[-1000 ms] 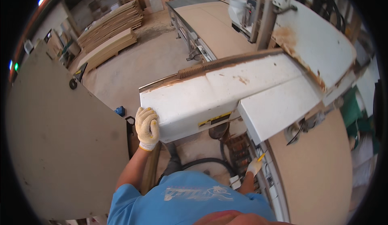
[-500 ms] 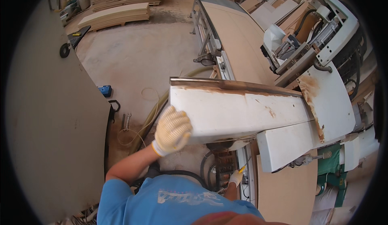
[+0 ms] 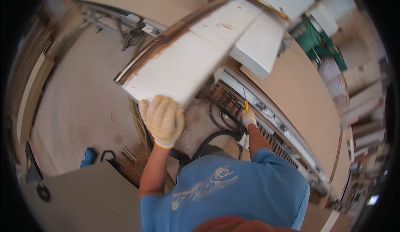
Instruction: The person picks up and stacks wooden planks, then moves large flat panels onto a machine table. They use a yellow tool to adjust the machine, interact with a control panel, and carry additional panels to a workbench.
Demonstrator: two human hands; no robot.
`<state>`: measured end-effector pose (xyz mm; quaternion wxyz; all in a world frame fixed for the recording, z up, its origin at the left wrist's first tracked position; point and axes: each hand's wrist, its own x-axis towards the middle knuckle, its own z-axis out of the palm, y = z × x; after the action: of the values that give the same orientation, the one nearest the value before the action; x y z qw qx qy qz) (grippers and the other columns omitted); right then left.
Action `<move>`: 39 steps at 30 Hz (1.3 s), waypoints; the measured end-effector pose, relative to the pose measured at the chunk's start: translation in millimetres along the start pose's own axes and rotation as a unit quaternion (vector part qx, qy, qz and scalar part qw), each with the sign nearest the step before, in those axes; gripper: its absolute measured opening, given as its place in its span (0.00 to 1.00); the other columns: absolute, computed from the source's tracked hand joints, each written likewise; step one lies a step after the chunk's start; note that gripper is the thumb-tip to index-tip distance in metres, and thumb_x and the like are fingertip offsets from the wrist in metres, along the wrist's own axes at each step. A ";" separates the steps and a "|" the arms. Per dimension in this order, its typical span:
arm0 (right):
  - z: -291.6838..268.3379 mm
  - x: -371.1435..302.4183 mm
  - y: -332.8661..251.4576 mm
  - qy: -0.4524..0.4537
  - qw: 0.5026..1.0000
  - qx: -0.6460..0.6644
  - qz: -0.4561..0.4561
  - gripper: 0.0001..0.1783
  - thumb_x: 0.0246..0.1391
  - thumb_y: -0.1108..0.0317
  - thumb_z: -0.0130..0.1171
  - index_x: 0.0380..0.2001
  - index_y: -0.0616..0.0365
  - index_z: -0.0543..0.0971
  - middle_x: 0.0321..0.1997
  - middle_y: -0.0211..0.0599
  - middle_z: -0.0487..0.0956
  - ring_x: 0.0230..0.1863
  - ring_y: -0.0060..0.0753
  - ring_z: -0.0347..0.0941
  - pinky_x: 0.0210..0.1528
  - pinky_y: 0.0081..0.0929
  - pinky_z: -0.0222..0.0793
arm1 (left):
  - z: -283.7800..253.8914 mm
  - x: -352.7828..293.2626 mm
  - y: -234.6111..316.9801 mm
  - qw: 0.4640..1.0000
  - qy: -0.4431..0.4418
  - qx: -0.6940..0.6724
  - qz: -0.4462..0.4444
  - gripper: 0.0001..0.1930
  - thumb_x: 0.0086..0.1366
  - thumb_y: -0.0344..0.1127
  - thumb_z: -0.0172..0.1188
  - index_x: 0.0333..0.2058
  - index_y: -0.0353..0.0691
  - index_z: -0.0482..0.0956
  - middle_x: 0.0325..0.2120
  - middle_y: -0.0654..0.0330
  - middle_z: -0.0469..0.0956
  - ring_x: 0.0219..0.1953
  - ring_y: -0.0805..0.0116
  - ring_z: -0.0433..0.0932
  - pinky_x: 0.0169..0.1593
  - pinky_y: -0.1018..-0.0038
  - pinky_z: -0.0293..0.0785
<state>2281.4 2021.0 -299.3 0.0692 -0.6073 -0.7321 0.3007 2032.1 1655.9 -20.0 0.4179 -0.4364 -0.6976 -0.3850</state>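
Observation:
My left hand (image 3: 162, 121), in a cream knit glove with a yellow hem, lies on the near end of a white machine beam (image 3: 183, 57). Its fingers are stretched out over the edge, holding nothing. A brown-stained strip runs along the beam's far side. Lower and to the right, my gloved right hand (image 3: 249, 117) is closed around a screwdriver (image 3: 246, 106) with a yellow handle, its thin shaft pointing up. That hand is beside the machine's metal side rail (image 3: 266, 107) and a dark slotted rack (image 3: 227, 98).
A wide board (image 3: 308, 94) covers the machine bed at right. Black hoses (image 3: 216, 135) curl on the floor between my arms. Wrenches (image 3: 129, 155) and a blue case (image 3: 88, 158) lie at lower left, near a grey panel (image 3: 91, 198) with a black ring (image 3: 43, 192).
My view has turned to the right, so the beam now slants and more of the bed shows. My left hand stays at the beam's end; my right hand still holds the screwdriver.

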 end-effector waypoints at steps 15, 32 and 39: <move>-11.9 -69.5 133.4 -0.035 0.998 0.039 -0.016 0.25 0.63 0.53 0.57 0.55 0.61 0.78 0.52 0.62 0.81 0.57 0.64 0.76 0.59 0.50 0.71 | 1.1 -24.3 4.9 0.999 0.021 0.024 0.036 0.05 0.67 0.27 0.60 0.40 0.33 0.82 0.40 0.51 0.83 0.46 0.50 0.80 0.65 0.50 0.65; 18.5 44.8 40.5 -0.062 0.991 0.112 -0.033 0.26 0.64 0.54 0.56 0.58 0.61 0.75 0.53 0.60 0.81 0.56 0.63 0.77 0.57 0.52 0.72 | -6.0 -45.0 22.4 0.989 -0.022 0.145 0.024 0.13 0.66 0.27 0.59 0.48 0.30 0.80 0.50 0.47 0.80 0.59 0.44 0.75 0.72 0.44 0.56; 40.7 88.5 11.9 0.030 0.980 0.194 0.038 0.25 0.62 0.55 0.57 0.58 0.56 0.74 0.54 0.58 0.82 0.57 0.65 0.77 0.57 0.53 0.72 | 9.6 -37.5 22.8 0.988 0.010 0.154 0.031 0.12 0.65 0.29 0.59 0.46 0.31 0.79 0.46 0.47 0.79 0.55 0.44 0.75 0.69 0.41 0.59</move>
<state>2250.1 2089.8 -361.8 0.1959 -0.6183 -0.6341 0.4210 2061.1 1661.1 -53.9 0.4985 -0.3842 -0.7308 -0.2643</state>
